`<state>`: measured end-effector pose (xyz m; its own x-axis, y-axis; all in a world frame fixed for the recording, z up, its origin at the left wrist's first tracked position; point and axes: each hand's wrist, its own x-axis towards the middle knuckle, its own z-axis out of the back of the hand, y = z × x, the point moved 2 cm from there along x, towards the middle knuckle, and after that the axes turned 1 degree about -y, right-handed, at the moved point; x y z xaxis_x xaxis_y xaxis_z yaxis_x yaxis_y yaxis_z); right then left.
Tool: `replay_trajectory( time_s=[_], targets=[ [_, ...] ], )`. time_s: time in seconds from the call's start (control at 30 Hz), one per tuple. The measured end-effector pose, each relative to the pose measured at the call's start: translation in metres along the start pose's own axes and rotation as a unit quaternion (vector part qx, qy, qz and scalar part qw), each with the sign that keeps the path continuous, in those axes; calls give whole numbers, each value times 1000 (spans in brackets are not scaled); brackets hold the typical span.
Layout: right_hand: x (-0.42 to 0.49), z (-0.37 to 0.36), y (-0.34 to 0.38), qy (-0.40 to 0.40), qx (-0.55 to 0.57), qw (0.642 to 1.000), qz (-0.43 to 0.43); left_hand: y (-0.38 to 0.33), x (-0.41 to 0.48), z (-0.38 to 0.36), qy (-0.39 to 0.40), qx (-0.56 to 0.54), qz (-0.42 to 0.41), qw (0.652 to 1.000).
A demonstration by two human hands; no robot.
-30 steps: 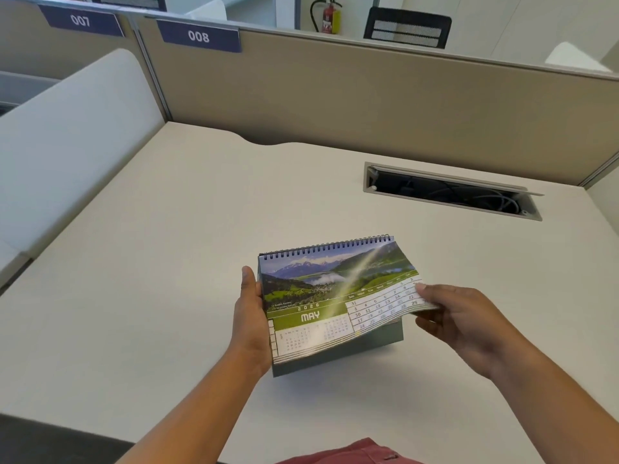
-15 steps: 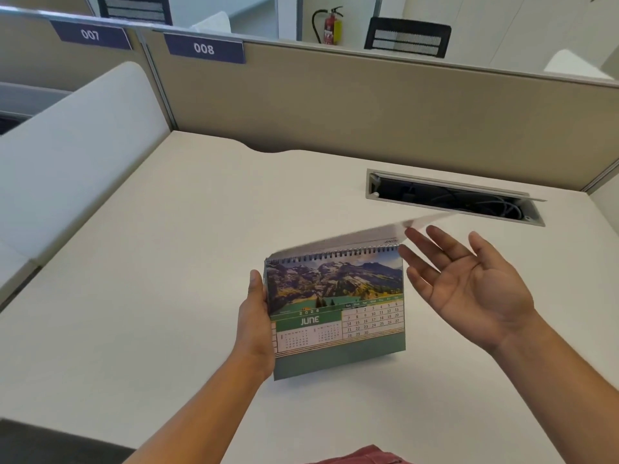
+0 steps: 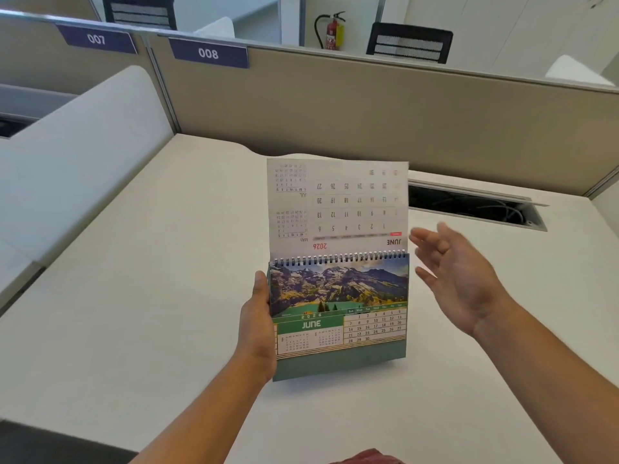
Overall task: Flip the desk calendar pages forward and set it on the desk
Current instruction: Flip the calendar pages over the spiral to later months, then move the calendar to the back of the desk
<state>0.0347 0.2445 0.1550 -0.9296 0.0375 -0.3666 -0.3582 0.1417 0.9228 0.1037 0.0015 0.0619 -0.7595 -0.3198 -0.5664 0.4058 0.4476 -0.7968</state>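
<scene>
Desk calendar held upright over the desk, one page standing raised above the spiral.

Nearest, the left hand grips the calendar's left edge, thumb on the front, fingers hidden behind; the face shows June, and whether the green base touches the desk cannot be told. Just right of the calendar, level with the spiral, the right hand is spread wide open, palm turned toward the raised page, holding nothing, its fingertips blurred and close beside the page's right edge. Beyond lie the cable slot, then the partition bearing labels 007 and 008.
</scene>
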Motion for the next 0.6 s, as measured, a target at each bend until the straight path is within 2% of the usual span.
replay_trajectory(
  time_s=[0.1, 0.2, 0.3, 0.47, 0.6],
  targets=[
    [9, 15, -20, -70, -134, 988, -36, -1, 0, 0, -8, -14, 1, 1000],
    [10, 23, -39, -76, -170, 977, -105, -2, 0, 0, -13, -15, -2, 1000],
    [8, 22, -47, -61, -195, 971, -120, -4, 1, -2, -16, -17, -6, 1000],
    [11, 23, -49, -57, -185, 975, -109, -8, 3, -6, -26, 30, -17, 999],
    [9, 20, -44, -43, -116, 988, -96, -18, 3, -14, 14, 162, -107, 981]
  ],
)
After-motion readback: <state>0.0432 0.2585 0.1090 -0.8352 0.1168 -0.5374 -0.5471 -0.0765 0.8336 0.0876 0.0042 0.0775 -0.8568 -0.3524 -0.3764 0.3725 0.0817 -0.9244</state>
